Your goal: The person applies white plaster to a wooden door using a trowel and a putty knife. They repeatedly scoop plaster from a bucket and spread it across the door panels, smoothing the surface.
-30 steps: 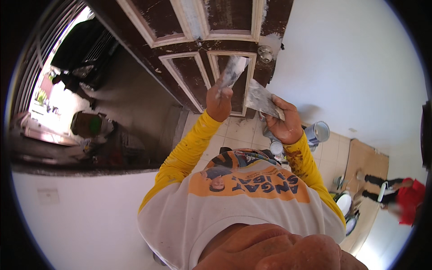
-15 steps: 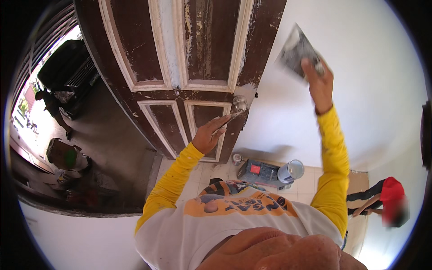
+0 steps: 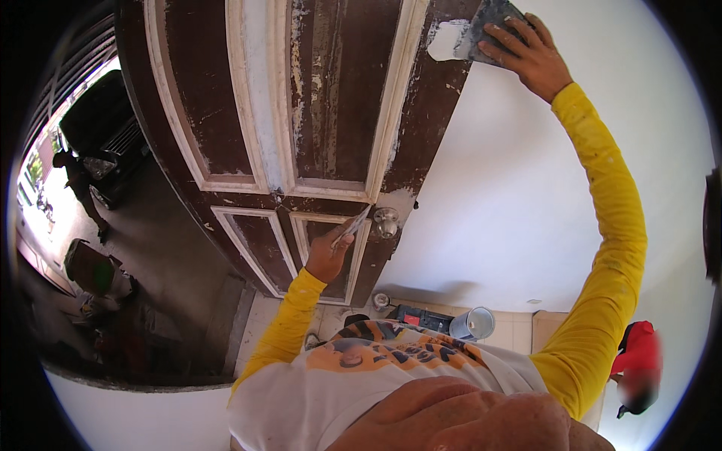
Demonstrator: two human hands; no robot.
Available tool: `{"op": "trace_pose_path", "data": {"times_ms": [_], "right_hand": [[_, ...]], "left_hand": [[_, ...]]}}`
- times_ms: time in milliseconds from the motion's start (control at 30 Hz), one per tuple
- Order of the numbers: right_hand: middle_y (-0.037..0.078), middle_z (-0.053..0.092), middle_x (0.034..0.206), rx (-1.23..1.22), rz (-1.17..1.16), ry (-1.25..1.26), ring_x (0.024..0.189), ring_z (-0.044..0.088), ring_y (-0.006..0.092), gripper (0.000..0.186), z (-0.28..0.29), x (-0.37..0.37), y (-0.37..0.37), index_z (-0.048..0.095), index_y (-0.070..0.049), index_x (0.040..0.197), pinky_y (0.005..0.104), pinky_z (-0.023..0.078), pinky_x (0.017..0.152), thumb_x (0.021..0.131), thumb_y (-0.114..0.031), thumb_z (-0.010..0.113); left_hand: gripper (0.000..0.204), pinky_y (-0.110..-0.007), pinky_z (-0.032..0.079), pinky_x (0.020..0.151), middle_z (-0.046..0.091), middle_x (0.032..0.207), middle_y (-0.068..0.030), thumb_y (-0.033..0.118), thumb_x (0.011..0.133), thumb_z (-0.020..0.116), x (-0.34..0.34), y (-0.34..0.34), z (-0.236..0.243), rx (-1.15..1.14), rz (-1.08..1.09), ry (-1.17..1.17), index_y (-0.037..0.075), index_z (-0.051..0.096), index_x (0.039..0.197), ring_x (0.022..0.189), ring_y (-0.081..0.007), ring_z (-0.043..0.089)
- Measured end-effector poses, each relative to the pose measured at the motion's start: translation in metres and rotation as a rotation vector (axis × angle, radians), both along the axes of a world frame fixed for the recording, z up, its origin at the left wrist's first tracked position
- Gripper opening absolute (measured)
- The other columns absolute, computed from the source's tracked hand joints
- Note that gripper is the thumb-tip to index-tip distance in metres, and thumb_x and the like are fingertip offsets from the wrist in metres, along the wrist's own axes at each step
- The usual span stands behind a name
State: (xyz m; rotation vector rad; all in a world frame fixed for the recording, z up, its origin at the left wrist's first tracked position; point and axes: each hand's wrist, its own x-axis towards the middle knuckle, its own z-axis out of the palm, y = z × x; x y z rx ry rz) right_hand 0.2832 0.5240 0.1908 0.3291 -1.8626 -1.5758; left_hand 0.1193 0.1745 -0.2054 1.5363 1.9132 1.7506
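A brown panelled door (image 3: 410, 105) with white-streaked mouldings stands before me. My right hand (image 3: 530, 56) grips a wide, dark-streaked putty blade (image 3: 487, 26), pressed to the upper part of the door's right edge beside a white filler patch (image 3: 450, 39). My left hand (image 3: 329, 252) holds a second putty knife (image 3: 353, 224) upright, just left of the round metal doorknob (image 3: 387, 222).
A bucket (image 3: 472, 323), toolbox (image 3: 414, 318) and can (image 3: 380, 301) stand by the wall (image 3: 504, 195). A person in red (image 3: 638, 353) bends at the lower right. Outside left are a dark car (image 3: 98, 128), another person (image 3: 83, 188) and a box (image 3: 94, 267).
My right hand has risen from near my left hand to the door's upper edge, where a white patch now shows. My left hand has moved lower left, and more of the door is in view.
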Motion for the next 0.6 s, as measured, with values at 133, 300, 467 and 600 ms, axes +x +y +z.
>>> {"op": "trace_pose_path", "data": {"times_ms": [133, 300, 467, 600], "right_hand": [[0.002, 0.051, 0.145, 0.056, 0.027, -0.059, 0.131, 0.046, 0.0292, 0.053, 0.025, -0.005, -0.029, 0.059, -0.027, 0.134, 0.0536, 0.033, 0.116, 0.083, -0.012, 0.062], [0.004, 0.052, 0.144, 0.049, 0.035, -0.105, 0.131, 0.046, 0.0319, 0.045, 0.028, -0.035, -0.04, 0.062, -0.026, 0.132, 0.0597, 0.035, 0.112, 0.088, -0.017, 0.06], [0.006, 0.053, 0.142, 0.016, -0.056, 0.082, 0.129, 0.046, 0.0332, 0.042, 0.014, -0.007, -0.016, 0.063, -0.026, 0.13, 0.0577, 0.037, 0.107, 0.088, -0.018, 0.06], [0.005, 0.052, 0.142, 0.064, -0.067, 0.083, 0.131, 0.044, 0.0321, 0.044, 0.028, 0.002, -0.026, 0.064, -0.027, 0.129, 0.0572, 0.035, 0.11, 0.086, -0.018, 0.062]], "left_hand": [[0.048, -0.035, 0.052, 0.09, 0.069, 0.116, -0.0246, 0.037, 0.104, 0.053, -0.022, 0.01, 0.014, 0.061, -0.028, 0.051, 0.001, 0.059, 0.135, 0.108, -0.0365, 0.069], [0.046, -0.036, 0.053, 0.086, 0.07, 0.111, -0.0247, 0.035, 0.103, 0.055, -0.036, 0.034, 0.031, -0.029, -0.039, 0.046, 0.001, 0.06, 0.134, 0.103, -0.0362, 0.07], [0.045, -0.035, 0.053, 0.084, 0.07, 0.108, -0.0243, 0.035, 0.104, 0.054, -0.046, 0.043, 0.018, 0.027, -0.025, 0.079, 0.001, 0.06, 0.133, 0.097, -0.0352, 0.071], [0.051, -0.035, 0.051, 0.089, 0.069, 0.112, -0.0244, 0.041, 0.103, 0.055, -0.058, 0.05, 0.012, 0.09, -0.065, 0.038, -0.001, 0.059, 0.132, 0.103, -0.0319, 0.07]]}}
